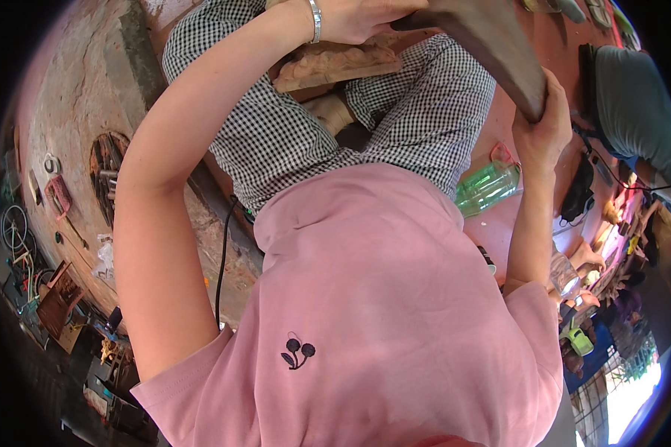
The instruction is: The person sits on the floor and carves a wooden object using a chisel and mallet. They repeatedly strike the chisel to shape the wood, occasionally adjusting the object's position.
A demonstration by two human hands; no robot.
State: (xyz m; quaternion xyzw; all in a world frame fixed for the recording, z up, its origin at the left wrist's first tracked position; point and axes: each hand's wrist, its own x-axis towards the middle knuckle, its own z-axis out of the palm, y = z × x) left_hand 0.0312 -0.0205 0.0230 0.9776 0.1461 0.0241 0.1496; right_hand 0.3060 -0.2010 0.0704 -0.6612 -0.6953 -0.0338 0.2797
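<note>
A long, dark brown, smooth curved piece (pixel 499 56), which looks like wood, is held up beyond my knees, partly cut off by the upper edge. My left hand (pixel 361 18), with a metal band at the wrist, is closed at its left end; some of its fingertips are hidden. Around the lower right end, my right hand (pixel 548 130) is wrapped. Below my left hand, a lighter brown block with a rough, carved-looking face (pixel 339 67) rests across my crossed legs in checked trousers (pixel 276 123).
A green plastic bottle (pixel 490 188) lies on the red floor beside my right leg. Farther right are a grey cushion (pixel 637 104) and a clear bottle (pixel 564 276). To the left runs a worn stone ledge (pixel 82 67) with small tools; a black cable (pixel 225 261) hangs near my left side.
</note>
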